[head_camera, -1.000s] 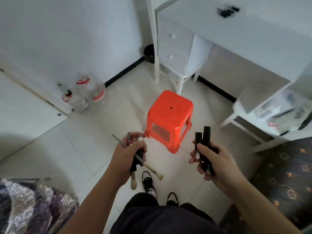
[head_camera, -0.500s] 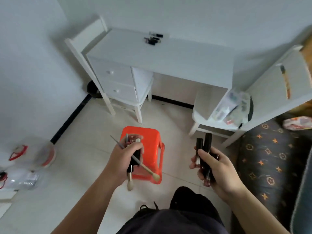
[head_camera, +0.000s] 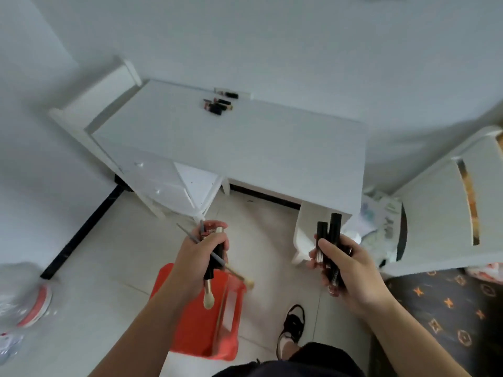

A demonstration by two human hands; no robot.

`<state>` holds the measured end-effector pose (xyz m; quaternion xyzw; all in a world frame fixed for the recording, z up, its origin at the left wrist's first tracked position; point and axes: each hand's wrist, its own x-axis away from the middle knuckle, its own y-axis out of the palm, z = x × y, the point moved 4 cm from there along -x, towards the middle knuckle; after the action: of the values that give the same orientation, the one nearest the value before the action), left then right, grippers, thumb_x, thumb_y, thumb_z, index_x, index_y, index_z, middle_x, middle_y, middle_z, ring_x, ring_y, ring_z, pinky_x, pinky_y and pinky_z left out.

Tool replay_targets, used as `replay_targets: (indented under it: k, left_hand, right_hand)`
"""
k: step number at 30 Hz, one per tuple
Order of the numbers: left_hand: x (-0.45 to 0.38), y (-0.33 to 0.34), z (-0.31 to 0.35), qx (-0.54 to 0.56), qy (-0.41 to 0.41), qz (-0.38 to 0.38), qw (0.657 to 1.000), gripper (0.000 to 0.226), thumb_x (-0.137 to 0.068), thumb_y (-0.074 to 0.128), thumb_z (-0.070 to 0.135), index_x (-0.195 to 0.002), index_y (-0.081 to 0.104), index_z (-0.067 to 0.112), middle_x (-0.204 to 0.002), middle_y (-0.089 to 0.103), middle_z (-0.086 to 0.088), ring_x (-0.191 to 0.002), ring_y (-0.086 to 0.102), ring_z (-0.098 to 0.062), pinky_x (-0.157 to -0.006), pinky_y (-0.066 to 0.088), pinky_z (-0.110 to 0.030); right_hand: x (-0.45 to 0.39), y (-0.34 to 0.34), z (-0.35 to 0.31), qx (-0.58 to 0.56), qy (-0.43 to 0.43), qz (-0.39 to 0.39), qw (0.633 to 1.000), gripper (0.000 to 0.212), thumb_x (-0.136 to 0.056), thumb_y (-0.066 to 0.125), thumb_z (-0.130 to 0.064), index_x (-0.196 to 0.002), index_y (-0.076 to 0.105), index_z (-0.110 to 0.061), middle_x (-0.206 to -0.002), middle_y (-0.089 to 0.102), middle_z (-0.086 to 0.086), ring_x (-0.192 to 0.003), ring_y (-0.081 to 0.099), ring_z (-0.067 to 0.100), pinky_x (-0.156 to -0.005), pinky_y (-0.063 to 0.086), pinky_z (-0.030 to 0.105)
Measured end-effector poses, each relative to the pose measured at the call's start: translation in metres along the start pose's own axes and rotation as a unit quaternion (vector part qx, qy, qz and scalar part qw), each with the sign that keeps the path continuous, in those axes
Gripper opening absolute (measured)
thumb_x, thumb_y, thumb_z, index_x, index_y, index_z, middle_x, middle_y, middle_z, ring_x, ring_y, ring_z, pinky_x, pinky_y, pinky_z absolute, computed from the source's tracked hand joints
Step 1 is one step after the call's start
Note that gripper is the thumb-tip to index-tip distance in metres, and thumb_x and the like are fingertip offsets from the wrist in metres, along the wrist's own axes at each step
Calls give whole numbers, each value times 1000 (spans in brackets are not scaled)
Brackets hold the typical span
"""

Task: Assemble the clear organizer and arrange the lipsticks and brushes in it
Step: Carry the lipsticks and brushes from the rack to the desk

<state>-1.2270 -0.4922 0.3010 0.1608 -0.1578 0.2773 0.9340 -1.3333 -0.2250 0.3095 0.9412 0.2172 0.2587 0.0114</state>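
Note:
My left hand (head_camera: 197,255) grips a bundle of makeup brushes (head_camera: 209,291) and a lipstick, bristles pointing down, thin handles sticking up. My right hand (head_camera: 347,268) grips several black lipstick tubes (head_camera: 328,238) held upright. Both hands hover over the floor in front of a white desk (head_camera: 245,148). More lipsticks (head_camera: 219,103) lie in a small pile at the desk's far edge. No clear organizer shows anywhere.
A red plastic stool (head_camera: 201,327) stands on the tiled floor below my left hand. A white chair (head_camera: 446,213) with bags on it is at the right. Clear water jugs (head_camera: 24,306) sit at the left. A patterned dark seat (head_camera: 446,317) is lower right.
The view has swung up and toward the desk, so the desk top fills the middle. The stool has slid down under my left hand. Both hands keep their grips.

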Motion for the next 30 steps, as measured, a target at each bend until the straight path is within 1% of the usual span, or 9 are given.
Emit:
replay_targets:
  k: [4,7,9,12,15,22,26,28,30]
  left_hand:
    - [-56,52,24,9,20,5,1000,27,-74,64,6,-101,64,10,-67,56,-14,-47,49,-26,-43,44,-31]
    - [-89,77,40,19,28,10,999,27,-75,64,7,-102,62,7,-66,57,-14,-45,49,-25,-42,43,-30]
    - [-111,85,50,20,29,9,999,27,-75,65,8,-101,61,7,-65,57,-13,-45,49,-25,-41,42,-29]
    - [-148,84,64,14,22,18,999,28,-75,65,8,-104,61,7,-65,58,-14,-45,49,-24,-42,42,-30]
    - [-193,79,77,-3,13,38,999,20,-83,63,2,-101,62,10,-66,60,-12,-46,50,-22,-43,43,-30]
    - [-332,66,109,-40,11,80,996,8,-94,61,4,-99,59,10,-66,63,-7,-47,52,-17,-44,44,-29]
    - [-420,58,123,-83,2,94,992,12,-88,62,7,-99,59,12,-66,63,-6,-48,53,-15,-46,47,-29]
    - [-454,53,124,-101,-9,105,989,15,-84,62,11,-98,58,15,-68,62,-7,-49,53,-16,-50,47,-31]
    - [-482,51,121,-126,-26,109,986,20,-78,62,18,-98,58,17,-70,61,-9,-51,53,-19,-55,46,-35]
  right_hand:
    - [-55,-37,-55,35,-13,-7,999,23,-81,71,-43,-89,73,-22,-86,74,21,-52,50,25,-42,33,28]
    - [-93,-51,-88,57,-45,-9,997,14,-90,68,-33,-91,71,-20,-84,73,21,-52,48,26,-42,33,28]
    - [-116,-55,-103,64,-58,-5,996,9,-95,66,-25,-92,71,-19,-83,73,20,-53,49,26,-42,33,27]
    - [-148,-55,-119,90,-54,4,994,11,-95,66,-26,-90,70,-17,-81,74,18,-52,50,26,-43,34,28]
    - [-183,-51,-134,106,-47,1,993,12,-94,67,-26,-85,70,-19,-80,74,18,-51,49,26,-44,33,30]
    - [-289,-12,-173,199,-43,-19,979,12,-91,67,-28,-79,69,-29,-78,75,10,-51,51,21,-43,37,27]
    - [-370,27,-188,238,-41,-19,970,3,-90,66,-28,-88,68,-27,-77,76,7,-50,52,16,-44,41,26]
    - [-410,45,-190,252,-32,-23,967,4,-90,66,-28,-93,67,-26,-76,76,7,-50,52,15,-43,41,27]
    - [-447,59,-189,269,-26,-26,963,6,-89,67,-27,-95,67,-27,-75,75,7,-47,55,8,-42,41,26]
